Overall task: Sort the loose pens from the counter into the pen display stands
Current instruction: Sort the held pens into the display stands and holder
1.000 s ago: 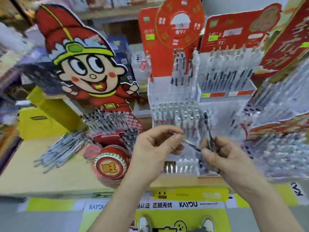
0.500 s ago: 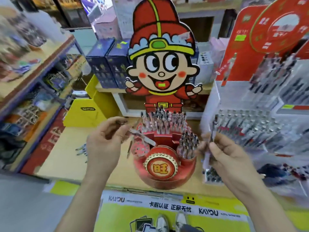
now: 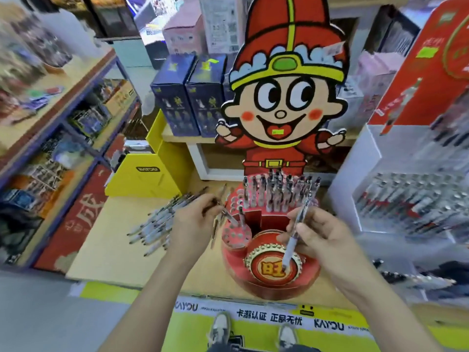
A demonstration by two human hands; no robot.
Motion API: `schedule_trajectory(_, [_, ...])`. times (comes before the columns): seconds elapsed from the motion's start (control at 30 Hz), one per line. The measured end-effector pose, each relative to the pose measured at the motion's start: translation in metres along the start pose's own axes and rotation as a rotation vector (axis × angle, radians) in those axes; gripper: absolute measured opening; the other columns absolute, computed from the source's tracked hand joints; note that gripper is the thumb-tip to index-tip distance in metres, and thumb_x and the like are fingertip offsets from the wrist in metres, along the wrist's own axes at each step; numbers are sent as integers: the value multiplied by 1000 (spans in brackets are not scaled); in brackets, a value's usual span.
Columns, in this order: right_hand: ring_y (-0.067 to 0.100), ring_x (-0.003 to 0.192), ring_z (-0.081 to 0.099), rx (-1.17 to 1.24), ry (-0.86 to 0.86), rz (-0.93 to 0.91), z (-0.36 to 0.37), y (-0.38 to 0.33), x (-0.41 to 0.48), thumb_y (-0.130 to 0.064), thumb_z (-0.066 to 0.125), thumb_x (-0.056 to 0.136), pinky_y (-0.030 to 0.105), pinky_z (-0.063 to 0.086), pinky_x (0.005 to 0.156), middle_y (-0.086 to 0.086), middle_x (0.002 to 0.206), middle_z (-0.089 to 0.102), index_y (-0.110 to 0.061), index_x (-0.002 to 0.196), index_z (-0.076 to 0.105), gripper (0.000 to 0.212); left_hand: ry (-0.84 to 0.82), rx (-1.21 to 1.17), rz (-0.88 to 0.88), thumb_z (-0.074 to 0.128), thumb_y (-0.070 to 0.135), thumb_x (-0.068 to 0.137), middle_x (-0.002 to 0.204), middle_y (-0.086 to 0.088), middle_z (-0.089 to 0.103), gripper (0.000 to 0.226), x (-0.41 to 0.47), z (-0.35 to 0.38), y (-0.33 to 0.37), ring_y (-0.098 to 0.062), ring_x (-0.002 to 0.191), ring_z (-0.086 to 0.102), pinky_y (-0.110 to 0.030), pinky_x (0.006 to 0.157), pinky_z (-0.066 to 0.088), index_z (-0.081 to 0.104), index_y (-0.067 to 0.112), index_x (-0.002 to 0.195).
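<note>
A round red pen stand (image 3: 269, 280) with a cartoon boy cut-out behind it stands on the wooden counter (image 3: 106, 250). Its back rows hold several upright pens (image 3: 276, 191); the front left cup of holes (image 3: 236, 236) holds two. My left hand (image 3: 196, 224) pinches a pen (image 3: 228, 215) whose tip is at that cup. My right hand (image 3: 321, 233) grips a white-barrelled pen (image 3: 291, 240) slanting down over the stand's front. A heap of loose pens (image 3: 157, 224) lies on the counter to the left of my left hand.
A yellow cardboard box (image 3: 144, 179) stands behind the heap. A white tiered pen display (image 3: 411, 199) with several pens is on the right under a red sign. Blue boxes (image 3: 187, 97) stand on a back shelf, and shelving (image 3: 50, 128) runs along the left.
The view has swung left, from the white display to the red stand. My left hand has brought its pen down to the stand's front left cup. My right hand has tipped its pen downward.
</note>
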State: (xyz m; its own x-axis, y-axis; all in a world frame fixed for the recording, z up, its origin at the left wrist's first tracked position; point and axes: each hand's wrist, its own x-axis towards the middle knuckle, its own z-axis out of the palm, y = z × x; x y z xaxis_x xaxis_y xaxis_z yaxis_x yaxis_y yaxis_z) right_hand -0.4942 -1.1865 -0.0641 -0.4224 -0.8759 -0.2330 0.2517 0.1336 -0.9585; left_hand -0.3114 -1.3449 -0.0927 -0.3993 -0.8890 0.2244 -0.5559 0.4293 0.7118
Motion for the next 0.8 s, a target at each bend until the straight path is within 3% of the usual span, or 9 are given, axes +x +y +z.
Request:
schedule_trajectory(0.17, [28, 90, 72, -75, 121, -51, 32, 2, -1, 10, 49, 94, 33, 58, 80, 10, 87, 73, -10, 105, 65, 28, -225, 102, 266, 71, 17, 84, 85, 4, 73, 16, 23, 2, -14, -12, 77, 63, -16, 64, 37, 72, 16, 100])
schedule_trajectory(0.3, [19, 87, 72, -68, 237, -77, 60, 8, -6, 13, 47, 94, 22, 55, 76, 9, 86, 74, -10, 112, 64, 34, -426, 118, 445, 73, 16, 81, 92, 0, 73, 18, 38, 8, -17, -19, 87, 64, -21, 71, 40, 73, 15, 99])
schedule_trajectory(0.37, [17, 88, 71, -58, 297, -98, 72, 12, -11, 13, 48, 94, 22, 54, 76, 7, 87, 74, -10, 115, 63, 35, -515, 128, 465, 70, 21, 85, 101, -1, 72, 24, 47, 7, -17, -18, 96, 63, -28, 81, 47, 71, 16, 108])
schedule_trajectory(0.47, [16, 84, 71, -19, 373, -121, 86, 18, -18, 10, 54, 91, 21, 54, 74, 8, 88, 75, -9, 116, 63, 32, -622, 156, 464, 67, 29, 87, 107, 2, 70, 28, 60, 6, -15, -17, 101, 62, -29, 84, 48, 68, 23, 114])
schedule_trajectory(0.63, [14, 74, 71, 77, 453, -91, 100, 21, -24, 7, 55, 91, 22, 55, 67, 7, 82, 76, -10, 109, 65, 27, -655, 170, 468, 68, 29, 86, 109, 5, 69, 26, 67, 1, -19, -15, 104, 60, -26, 83, 45, 69, 22, 111])
schedule_trajectory(0.8, [16, 83, 70, 97, 447, -35, 104, 24, -22, 2, 50, 96, 30, 55, 76, 5, 87, 75, -18, 108, 67, 29, -708, 192, 435, 71, 25, 84, 118, 3, 67, 42, 57, -2, -27, -15, 105, 60, -29, 88, 48, 62, 23, 125])
